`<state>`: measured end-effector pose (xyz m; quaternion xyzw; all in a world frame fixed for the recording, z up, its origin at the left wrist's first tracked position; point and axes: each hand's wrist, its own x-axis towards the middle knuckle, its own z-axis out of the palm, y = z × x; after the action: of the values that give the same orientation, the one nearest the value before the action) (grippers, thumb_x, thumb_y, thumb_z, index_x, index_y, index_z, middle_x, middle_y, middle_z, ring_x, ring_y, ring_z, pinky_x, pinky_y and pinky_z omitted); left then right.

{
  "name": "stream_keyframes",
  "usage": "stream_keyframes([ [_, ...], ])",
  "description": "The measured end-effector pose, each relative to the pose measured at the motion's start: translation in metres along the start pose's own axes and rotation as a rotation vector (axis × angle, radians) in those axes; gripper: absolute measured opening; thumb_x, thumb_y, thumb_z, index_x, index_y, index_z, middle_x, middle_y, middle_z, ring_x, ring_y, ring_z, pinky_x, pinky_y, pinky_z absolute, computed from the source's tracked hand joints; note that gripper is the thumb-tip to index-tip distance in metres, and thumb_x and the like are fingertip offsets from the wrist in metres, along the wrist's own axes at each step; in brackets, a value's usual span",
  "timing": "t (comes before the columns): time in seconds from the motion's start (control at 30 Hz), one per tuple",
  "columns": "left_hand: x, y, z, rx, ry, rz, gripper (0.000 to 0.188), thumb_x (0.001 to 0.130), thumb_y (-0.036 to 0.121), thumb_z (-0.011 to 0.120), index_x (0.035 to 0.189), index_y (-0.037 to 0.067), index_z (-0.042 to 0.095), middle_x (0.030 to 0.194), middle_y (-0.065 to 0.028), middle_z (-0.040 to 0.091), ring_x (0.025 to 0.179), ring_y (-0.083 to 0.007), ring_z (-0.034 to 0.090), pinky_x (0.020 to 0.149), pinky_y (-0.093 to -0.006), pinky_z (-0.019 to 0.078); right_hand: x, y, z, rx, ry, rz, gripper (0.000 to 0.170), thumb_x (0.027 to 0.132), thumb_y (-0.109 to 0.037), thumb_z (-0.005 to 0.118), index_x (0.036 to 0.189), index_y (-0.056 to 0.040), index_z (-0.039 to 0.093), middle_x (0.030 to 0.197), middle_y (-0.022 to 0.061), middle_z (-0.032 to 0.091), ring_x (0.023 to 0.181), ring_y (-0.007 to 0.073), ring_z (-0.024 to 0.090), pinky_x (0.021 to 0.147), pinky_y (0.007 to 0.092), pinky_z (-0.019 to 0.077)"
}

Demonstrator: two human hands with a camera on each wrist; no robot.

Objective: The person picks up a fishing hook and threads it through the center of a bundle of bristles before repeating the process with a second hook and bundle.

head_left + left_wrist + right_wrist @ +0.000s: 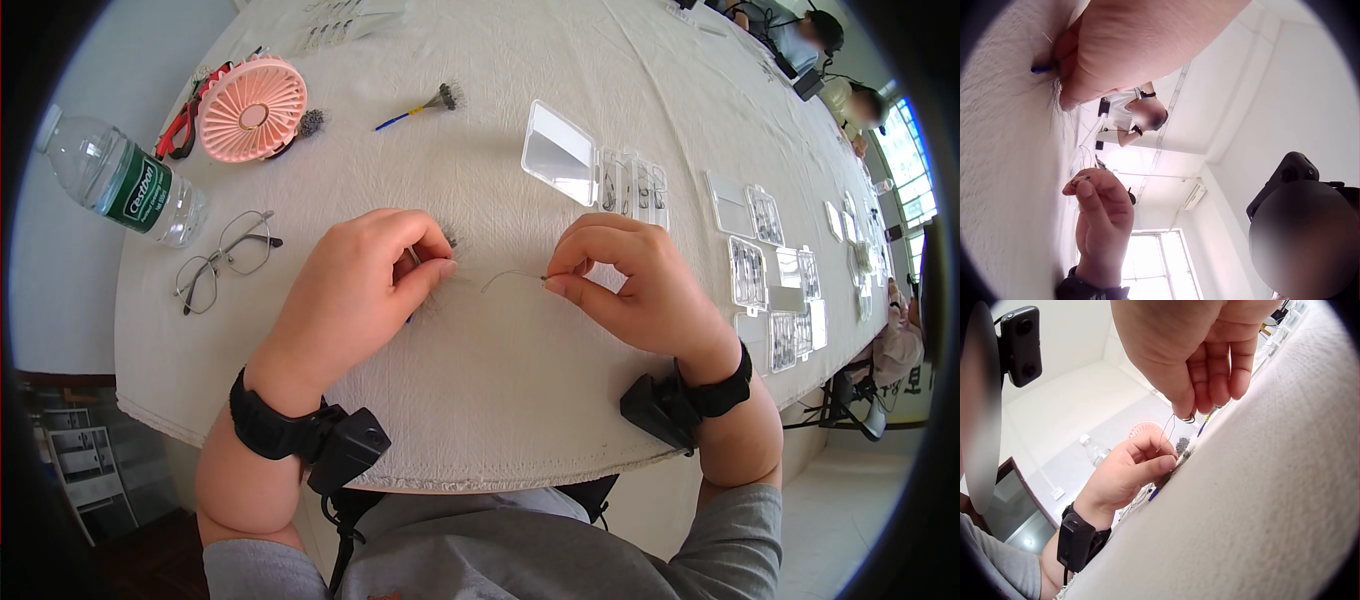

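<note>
My right hand [625, 280] pinches one end of a thin, curved wire [510, 273] between thumb and index finger, just above the white tablecloth. A small dark loop [1189, 419] shows at those fingertips in the right wrist view. The wire's free end bends left toward my left hand [360, 265]. That hand's thumb and fingers pinch a bundle of fine dark wires [1057, 87] low over the cloth. Its loose strands fan out past the fingertips, and a blue end [1154, 494] sticks out below the hand. The bundle's middle is hidden by the fingers.
A similar blue-and-yellow bundle [420, 107] lies farther back. Glasses [228, 258], a water bottle [130, 185], a pink fan [252, 110] and red-handled pliers [178, 135] are on the left. An open clear case [560, 155] and several smaller cases [748, 272] lie right.
</note>
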<state>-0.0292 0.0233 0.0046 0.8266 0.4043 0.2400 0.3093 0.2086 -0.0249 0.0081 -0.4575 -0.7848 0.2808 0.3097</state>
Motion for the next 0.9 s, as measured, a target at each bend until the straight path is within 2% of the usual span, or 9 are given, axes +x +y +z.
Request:
stream_keyframes([
  [0.1,0.0,0.0,0.0,0.02,0.01,0.001,0.009,0.079,0.002,0.066,0.082,-0.001,0.058,0.071,-0.0072,0.058,0.059,-0.0127,0.056,0.055,-0.0252,0.0449,0.0,0.0,0.0,0.002,-0.002,0.003,0.006,0.077,0.003,0.066,0.079,0.0012,0.061,0.077,0.0083,0.059,0.068,0.0183,0.059,0.063,0.0269,0.0479],
  [0.3,0.001,-0.004,0.006,0.111,0.107,0.127,0.011,0.08,0.002,0.065,0.079,-0.001,0.055,0.072,-0.0088,0.056,0.058,-0.0156,0.057,0.054,-0.0262,0.0454,0.0,0.001,0.001,0.008,0.018,-0.004,0.005,0.076,-0.002,0.064,0.079,-0.001,0.06,0.075,0.0096,0.059,0.067,0.0213,0.06,0.061,0.0296,0.0487],
  [0.53,0.003,-0.002,0.011,0.093,0.08,0.153,0.011,0.078,0.001,0.065,0.079,-0.001,0.055,0.072,-0.009,0.056,0.059,-0.0163,0.059,0.054,-0.0261,0.0473,0.001,-0.001,-0.001,0.007,0.017,0.036,0.005,0.077,-0.004,0.064,0.08,-0.0014,0.061,0.074,0.0099,0.058,0.067,0.0211,0.059,0.06,0.0302,0.0484],
  [0.63,0.002,0.001,0.01,0.046,0.08,0.15,0.011,0.078,0.001,0.066,0.08,-0.001,0.055,0.072,-0.0086,0.056,0.059,-0.0159,0.058,0.054,-0.0256,0.0475,0.001,-0.003,-0.002,-0.004,0.016,0.056,0.004,0.078,-0.001,0.065,0.08,-0.001,0.062,0.075,0.0069,0.059,0.066,0.0166,0.058,0.06,0.027,0.0472],
  [0.73,0.0,0.003,0.013,0.042,0.101,0.152,0.011,0.078,0.002,0.066,0.081,-0.001,0.056,0.071,-0.0076,0.057,0.058,-0.0138,0.058,0.054,-0.0247,0.0469,0.0,-0.001,-0.003,0.024,0.036,0.07,0.004,0.079,-0.004,0.065,0.08,-0.0018,0.062,0.074,0.0069,0.059,0.066,0.0167,0.058,0.059,0.027,0.047],
  [0.83,0.0,0.007,0.017,0.026,0.124,0.099,0.011,0.08,0.003,0.066,0.08,-0.001,0.056,0.071,-0.0055,0.058,0.058,-0.0097,0.057,0.053,-0.023,0.0455,-0.002,0.0,-0.004,0.047,0.092,0.064,0.008,0.076,-0.009,0.065,0.077,-0.0015,0.061,0.07,0.0106,0.058,0.064,0.0238,0.058,0.06,0.0318,0.0478],
  [0.9,-0.001,0.007,0.019,0.021,0.131,0.05,0.011,0.082,0.004,0.066,0.08,0.0,0.056,0.07,-0.0038,0.059,0.059,-0.0064,0.056,0.053,-0.0214,0.0443,-0.002,0.004,-0.003,0.045,0.115,0.035,0.008,0.076,-0.01,0.064,0.077,-0.0016,0.062,0.07,0.0113,0.06,0.065,0.0257,0.059,0.06,0.0333,0.048],
])
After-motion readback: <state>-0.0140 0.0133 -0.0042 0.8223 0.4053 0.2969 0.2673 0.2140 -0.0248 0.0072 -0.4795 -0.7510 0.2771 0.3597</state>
